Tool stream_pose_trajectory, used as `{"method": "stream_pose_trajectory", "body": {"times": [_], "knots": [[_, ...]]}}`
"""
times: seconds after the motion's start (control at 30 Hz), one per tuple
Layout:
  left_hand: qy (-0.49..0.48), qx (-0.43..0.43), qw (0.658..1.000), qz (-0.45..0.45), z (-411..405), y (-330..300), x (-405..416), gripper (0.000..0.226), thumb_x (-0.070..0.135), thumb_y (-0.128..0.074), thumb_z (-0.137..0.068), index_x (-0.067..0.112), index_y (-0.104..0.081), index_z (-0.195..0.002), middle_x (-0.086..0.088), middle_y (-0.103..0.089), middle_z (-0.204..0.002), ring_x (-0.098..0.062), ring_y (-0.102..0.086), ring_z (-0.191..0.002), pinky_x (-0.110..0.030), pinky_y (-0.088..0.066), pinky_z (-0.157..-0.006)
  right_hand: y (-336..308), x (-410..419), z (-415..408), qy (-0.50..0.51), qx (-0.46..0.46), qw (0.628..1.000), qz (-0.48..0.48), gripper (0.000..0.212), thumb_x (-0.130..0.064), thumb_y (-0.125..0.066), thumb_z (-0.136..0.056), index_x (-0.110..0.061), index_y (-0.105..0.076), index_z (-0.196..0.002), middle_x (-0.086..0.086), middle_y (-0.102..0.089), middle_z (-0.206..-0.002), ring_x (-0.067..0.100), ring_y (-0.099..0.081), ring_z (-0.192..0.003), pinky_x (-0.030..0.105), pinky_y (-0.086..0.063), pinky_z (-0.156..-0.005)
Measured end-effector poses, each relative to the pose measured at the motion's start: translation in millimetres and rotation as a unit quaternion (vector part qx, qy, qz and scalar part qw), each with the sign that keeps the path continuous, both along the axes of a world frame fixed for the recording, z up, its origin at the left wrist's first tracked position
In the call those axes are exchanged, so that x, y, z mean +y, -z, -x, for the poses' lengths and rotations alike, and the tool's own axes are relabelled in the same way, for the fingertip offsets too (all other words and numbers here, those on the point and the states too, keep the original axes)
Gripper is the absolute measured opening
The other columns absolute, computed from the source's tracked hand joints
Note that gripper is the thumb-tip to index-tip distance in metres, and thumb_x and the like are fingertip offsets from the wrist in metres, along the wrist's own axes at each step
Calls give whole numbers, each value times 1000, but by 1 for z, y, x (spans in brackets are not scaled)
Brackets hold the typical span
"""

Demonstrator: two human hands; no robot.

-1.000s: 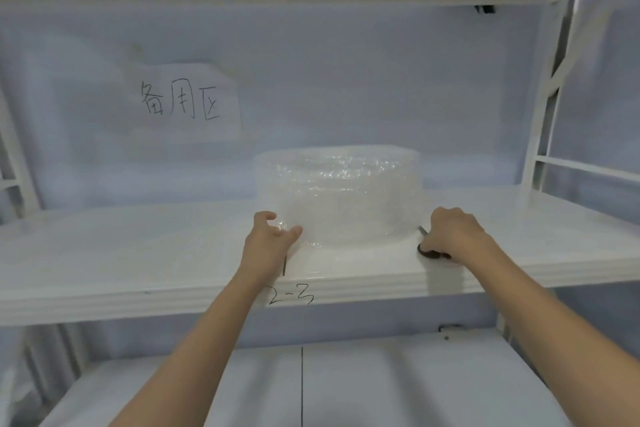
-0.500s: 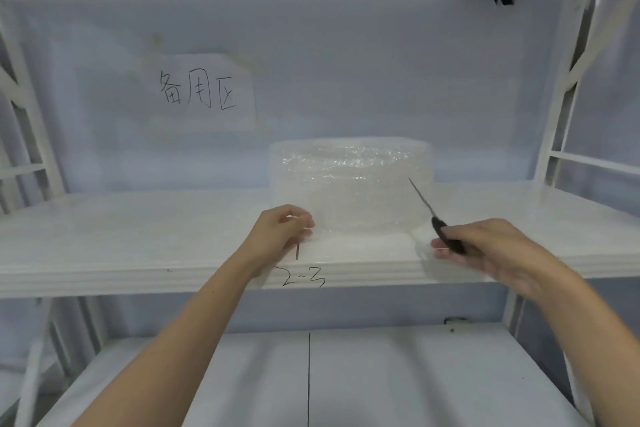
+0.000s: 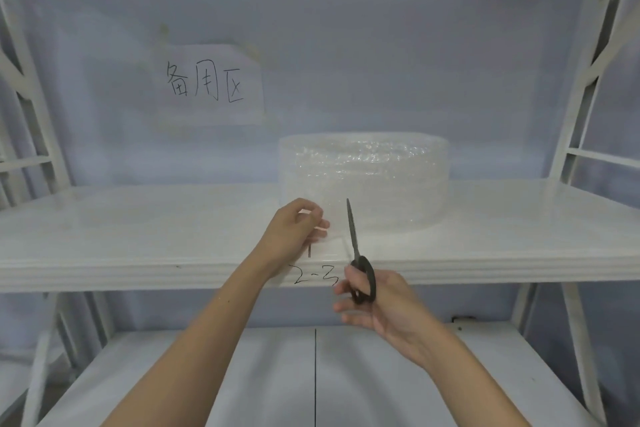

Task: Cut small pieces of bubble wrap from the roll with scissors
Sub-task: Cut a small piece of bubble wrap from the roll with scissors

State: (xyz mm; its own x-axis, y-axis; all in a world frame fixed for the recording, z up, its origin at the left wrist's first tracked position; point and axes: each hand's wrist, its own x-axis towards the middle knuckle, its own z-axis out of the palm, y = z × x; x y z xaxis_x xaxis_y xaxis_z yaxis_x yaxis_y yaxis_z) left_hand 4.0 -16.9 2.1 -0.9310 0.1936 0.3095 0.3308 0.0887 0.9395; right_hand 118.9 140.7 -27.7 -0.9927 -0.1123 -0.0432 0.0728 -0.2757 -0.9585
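A clear bubble wrap roll (image 3: 363, 180) stands on end on the white shelf (image 3: 138, 229). Dark scissors (image 3: 358, 253) point upward, blades together, just before it.

1. One roll of bubble wrap (image 3: 363, 180) stands on the upper shelf.
2. One pair of scissors (image 3: 356, 253) with dark handles, blades together and pointing up.
3. Two bare hands: one left hand (image 3: 291, 236) and one right hand (image 3: 381, 305).
4. Two white shelf boards: one upper shelf (image 3: 138, 236) and one lower shelf (image 3: 242, 374).
5. One paper sign (image 3: 207, 85) on the back wall, bearing three handwritten characters.
6. One handwritten mark "2-3" (image 3: 315, 276) on the upper shelf's front edge.
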Motion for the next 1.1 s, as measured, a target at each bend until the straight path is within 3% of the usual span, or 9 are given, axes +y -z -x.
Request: {"method": "stream_pose_trajectory", "body": {"times": [0.17,0.33,0.4,0.5,0.7,1.1], "knots": [[-8,13,997,73,-2,-1,2,15,8,-63,-87,11,-63,-102,-23,-70,-96,-24,-63,-73,-40,-54,-72,15,11,1,2,5,1000,-14,11,-12,-73,-79,-2,-70,-83,10,-62,-82,15,-63,-63,25,-55,-59],[-25,35,987,152,-5,-2,3,15,13,-61,-87,14,-63,-102,-8,-69,-80,-18,-62,-66,-33,-52,-66,15,15,1,-31,16,999,-11,20,-25,-73,-72,-6,-67,-74,8,-59,-75,19,-56,-56,29,-51,-56],[-44,56,977,203,-6,-3,2,13,18,-60,-88,17,-63,-101,-1,-70,-72,-9,-59,-57,-22,-47,-59,13,18,0,-34,24,999,-18,26,-32,-72,-72,-7,-65,-70,9,-59,-74,20,-55,-56,31,-51,-54],[-99,93,957,255,-8,-5,-3,10,21,-60,-89,16,-68,-89,6,-71,-70,1,-54,-51,-21,-41,-58,11,20,-1,-40,27,998,-44,32,-42,-70,-72,-14,-63,-58,9,-59,-74,21,-56,-57,33,-50,-55],[-105,44,981,159,-19,-3,-14,12,20,-66,-88,13,-74,-82,5,-78,-74,-9,-56,-57,-28,-52,-65,22,14,3,-64,-3,996,-57,50,-55,-72,-74,-12,-49,-63,10,-58,-78,25,-56,-61,35,-49,-58],[-31,14,999,19,-42,-15,-6,15,22,-66,-92,9,-73,-92,0,-78,-79,-12,-57,-63,-21,-55,-68,37,17,-10,-120,-1,991,-63,46,-52,-64,-76,-12,-50,-59,13,-57,-77,29,-57,-64,42,-51,-68]]}}
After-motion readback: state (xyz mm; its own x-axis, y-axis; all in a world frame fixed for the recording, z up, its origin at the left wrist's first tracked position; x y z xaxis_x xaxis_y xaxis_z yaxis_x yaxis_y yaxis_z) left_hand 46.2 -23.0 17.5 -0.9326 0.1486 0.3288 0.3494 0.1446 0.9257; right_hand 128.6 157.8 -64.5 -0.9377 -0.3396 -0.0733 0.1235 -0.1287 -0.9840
